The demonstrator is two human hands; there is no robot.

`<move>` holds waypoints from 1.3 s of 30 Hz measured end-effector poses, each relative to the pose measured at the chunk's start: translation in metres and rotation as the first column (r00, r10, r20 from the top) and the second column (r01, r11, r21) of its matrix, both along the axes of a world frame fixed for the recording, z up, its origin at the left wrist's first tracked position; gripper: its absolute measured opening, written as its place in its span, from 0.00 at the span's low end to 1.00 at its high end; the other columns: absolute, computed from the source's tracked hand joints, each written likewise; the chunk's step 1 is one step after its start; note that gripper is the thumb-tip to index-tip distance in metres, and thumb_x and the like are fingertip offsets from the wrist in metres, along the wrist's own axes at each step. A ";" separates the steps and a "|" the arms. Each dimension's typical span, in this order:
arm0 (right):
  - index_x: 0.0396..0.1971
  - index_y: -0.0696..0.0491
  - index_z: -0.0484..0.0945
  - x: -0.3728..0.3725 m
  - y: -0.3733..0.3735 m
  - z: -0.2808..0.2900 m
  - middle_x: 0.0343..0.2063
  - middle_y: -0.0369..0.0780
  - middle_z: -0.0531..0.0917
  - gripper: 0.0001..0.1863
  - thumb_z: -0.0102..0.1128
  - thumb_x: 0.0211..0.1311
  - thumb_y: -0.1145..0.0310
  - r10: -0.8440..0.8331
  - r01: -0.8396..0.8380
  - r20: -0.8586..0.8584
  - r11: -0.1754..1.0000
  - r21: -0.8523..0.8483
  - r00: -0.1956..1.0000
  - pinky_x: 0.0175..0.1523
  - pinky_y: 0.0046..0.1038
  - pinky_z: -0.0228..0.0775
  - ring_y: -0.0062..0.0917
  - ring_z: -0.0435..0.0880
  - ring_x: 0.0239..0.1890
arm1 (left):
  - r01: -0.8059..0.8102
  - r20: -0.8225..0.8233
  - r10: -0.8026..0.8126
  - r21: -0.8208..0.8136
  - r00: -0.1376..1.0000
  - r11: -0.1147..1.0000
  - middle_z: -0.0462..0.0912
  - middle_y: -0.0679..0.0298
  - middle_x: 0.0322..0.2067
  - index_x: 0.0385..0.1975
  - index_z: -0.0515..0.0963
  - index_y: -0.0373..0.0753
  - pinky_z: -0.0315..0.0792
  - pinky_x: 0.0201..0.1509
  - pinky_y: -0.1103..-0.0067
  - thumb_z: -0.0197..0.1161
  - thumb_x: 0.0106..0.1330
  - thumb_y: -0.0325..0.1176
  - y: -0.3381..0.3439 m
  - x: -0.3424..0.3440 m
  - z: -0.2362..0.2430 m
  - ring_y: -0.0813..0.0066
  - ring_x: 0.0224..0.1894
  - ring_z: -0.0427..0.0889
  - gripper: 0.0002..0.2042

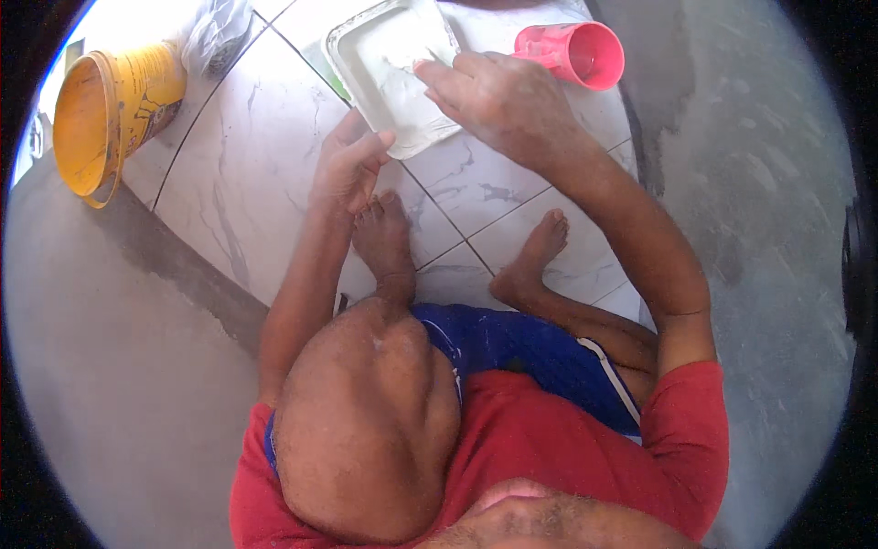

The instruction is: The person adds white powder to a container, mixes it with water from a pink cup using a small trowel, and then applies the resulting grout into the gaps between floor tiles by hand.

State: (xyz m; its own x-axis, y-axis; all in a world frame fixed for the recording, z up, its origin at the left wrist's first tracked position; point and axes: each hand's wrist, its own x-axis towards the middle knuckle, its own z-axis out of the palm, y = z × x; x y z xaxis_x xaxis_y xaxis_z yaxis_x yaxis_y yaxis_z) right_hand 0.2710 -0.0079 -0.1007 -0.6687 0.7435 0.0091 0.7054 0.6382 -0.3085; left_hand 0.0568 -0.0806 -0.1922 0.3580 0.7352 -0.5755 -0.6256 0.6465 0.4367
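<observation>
A white rectangular tray [335, 57] with rounded corners and a raised rim stands at the top middle, with white wet-looking material [389, 69] inside. My left hand [352, 165] grips the tray's near left corner, its thumb over the rim. Over the tray's right side, my right hand [508, 105] is closed with the fingertips pinched together. Something whitish shows at those fingertips, against the white material, too faint to name. Just beyond my right hand, a pink cup [599, 57] lies tilted or on its side, its mouth facing right.
A yellow bucket [146, 87] with a smeared inside leans at the upper left, next to a clear plastic bag [218, 38]. White marbled tiles [238, 165] lie under the tray and my bare feet [384, 233]. Grey cement surfaces [137, 339] flank the tiles.
</observation>
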 end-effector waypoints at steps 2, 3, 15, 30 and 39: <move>0.42 0.52 0.77 -0.003 -0.004 0.003 0.25 0.40 0.79 0.12 0.59 0.60 0.66 0.000 0.000 0.005 1.000 -0.013 1.000 0.28 0.34 0.76 0.33 0.83 0.26 | -0.021 -0.010 0.021 0.005 1.000 1.000 0.77 0.53 0.54 0.62 0.64 0.27 0.77 0.56 0.71 0.64 0.60 0.26 -0.001 -0.002 -0.001 0.66 0.53 0.80 0.29; 0.37 0.54 0.75 -0.004 -0.007 0.005 0.26 0.41 0.81 0.08 0.56 0.58 0.69 -0.005 0.005 0.013 1.000 -0.026 1.000 0.28 0.36 0.78 0.36 0.85 0.27 | -0.030 -0.034 0.031 0.009 0.999 1.000 0.77 0.53 0.54 0.61 0.64 0.27 0.77 0.56 0.71 0.63 0.60 0.25 -0.002 -0.004 -0.005 0.66 0.53 0.80 0.28; 0.37 0.55 0.79 -0.023 -0.057 -0.008 0.20 0.47 0.82 0.12 0.63 0.60 0.63 -0.432 0.342 -0.244 0.877 -0.339 0.868 0.29 0.40 0.76 0.42 0.84 0.24 | -0.094 -0.049 0.093 -0.026 0.994 0.995 0.77 0.54 0.54 0.60 0.65 0.27 0.76 0.58 0.70 0.63 0.60 0.24 -0.006 0.001 -0.001 0.66 0.54 0.80 0.27; 0.38 0.57 0.78 -0.006 -0.041 -0.003 0.19 0.48 0.81 0.13 0.63 0.58 0.64 -0.407 0.384 -0.078 0.899 -0.209 0.910 0.29 0.40 0.75 0.41 0.83 0.22 | -0.145 -0.045 0.145 -0.010 0.988 0.989 0.77 0.54 0.54 0.61 0.66 0.29 0.75 0.59 0.71 0.65 0.59 0.23 -0.004 0.008 -0.002 0.66 0.55 0.79 0.28; 0.38 0.63 0.81 -0.028 -0.054 -0.004 0.25 0.55 0.83 0.16 0.60 0.59 0.64 -0.721 0.560 -0.097 0.608 -0.562 0.686 0.35 0.40 0.78 0.45 0.86 0.28 | -0.136 -0.032 0.135 -0.038 0.990 0.990 0.76 0.54 0.55 0.62 0.65 0.29 0.76 0.60 0.70 0.64 0.61 0.21 -0.013 0.009 -0.005 0.66 0.55 0.79 0.27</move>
